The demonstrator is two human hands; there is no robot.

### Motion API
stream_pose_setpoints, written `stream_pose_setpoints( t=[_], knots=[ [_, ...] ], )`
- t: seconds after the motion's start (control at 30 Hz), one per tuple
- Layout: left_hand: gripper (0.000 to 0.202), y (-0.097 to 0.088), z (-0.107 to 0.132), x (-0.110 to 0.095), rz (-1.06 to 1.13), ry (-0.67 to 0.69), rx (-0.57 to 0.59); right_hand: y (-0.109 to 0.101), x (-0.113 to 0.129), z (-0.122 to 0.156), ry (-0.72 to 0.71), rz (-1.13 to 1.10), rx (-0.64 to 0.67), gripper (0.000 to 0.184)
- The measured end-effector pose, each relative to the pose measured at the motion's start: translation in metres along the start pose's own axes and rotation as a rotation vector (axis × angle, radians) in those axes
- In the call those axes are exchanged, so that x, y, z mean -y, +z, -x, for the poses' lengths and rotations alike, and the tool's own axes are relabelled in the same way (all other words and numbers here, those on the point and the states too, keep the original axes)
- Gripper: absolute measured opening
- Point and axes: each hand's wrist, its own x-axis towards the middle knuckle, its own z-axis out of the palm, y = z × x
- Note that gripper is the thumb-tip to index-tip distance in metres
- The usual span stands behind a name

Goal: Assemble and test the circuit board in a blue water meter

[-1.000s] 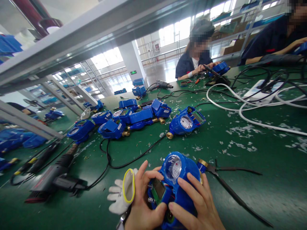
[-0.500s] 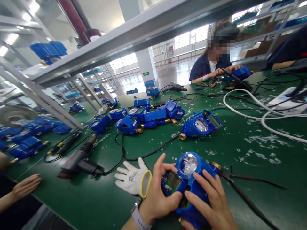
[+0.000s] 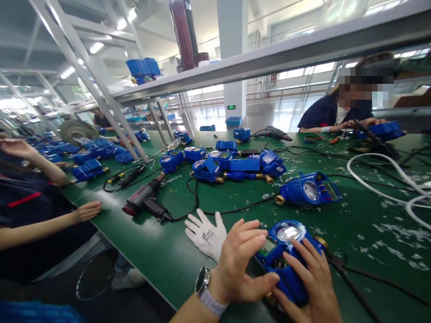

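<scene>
In front of me on the green table lies a blue water meter (image 3: 288,231) with a clear round dial, a brass end and an uncovered compartment showing a circuit board. My right hand (image 3: 311,280) grips its right side, fingers over the body and thumb on the near side. My left hand (image 3: 240,264), a watch on its wrist, is lifted at the meter's left with fingers apart and nothing held; its thumb is close to the housing. A white glove (image 3: 207,233) lies flat behind my left hand. Dark pliers-like handles (image 3: 357,273) extend from beside the brass end.
Another opened water meter (image 3: 308,189) lies beyond. Several more blue meters (image 3: 244,165) cluster further back. A heat gun (image 3: 144,197) and its black cord lie to the left. A white cable (image 3: 380,157) loops at right. Co-workers sit at left and across; a metal shelf (image 3: 269,67) spans above.
My left hand has come off the meter's circuit-board part and risen, its fingers spreading. My right hand stays on the meter. The view has swung left, showing more of the co-worker there.
</scene>
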Motion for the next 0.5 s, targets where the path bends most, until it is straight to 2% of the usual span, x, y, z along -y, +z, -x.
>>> stream_pose_setpoints(
  t=[0.03,0.1,0.17,0.2,0.3,0.33,0.4,0.5],
  knots=[
    [0.076,-0.005,0.003,-0.001,-0.06,-0.069,0.08,-0.001,0.0,0.001,0.004,0.003,0.008,0.044],
    [0.086,-0.014,0.017,-0.001,-0.186,-0.315,0.228,-0.002,0.002,0.003,0.013,0.015,0.025,0.05],
    [0.092,-0.023,0.041,0.004,-0.282,-0.492,0.315,-0.002,0.003,0.004,0.024,0.024,0.036,0.055],
    [0.086,-0.027,0.054,0.008,-0.325,-0.562,0.341,-0.002,0.003,0.005,0.033,0.029,0.038,0.057],
    [0.046,-0.039,0.081,0.02,-0.389,-0.674,0.347,-0.002,0.002,0.006,0.047,0.029,0.048,0.062],
    [0.039,-0.044,0.083,0.022,-0.359,-0.68,0.305,-0.002,0.001,0.006,0.047,0.022,0.05,0.064],
    [0.032,-0.052,0.075,0.021,-0.214,-0.664,0.146,-0.003,0.0,0.006,0.059,-0.011,0.05,0.065],
    [0.03,-0.057,0.044,0.003,0.062,-0.56,-0.154,-0.007,0.002,0.006,0.108,-0.082,0.012,0.067]
  ],
)
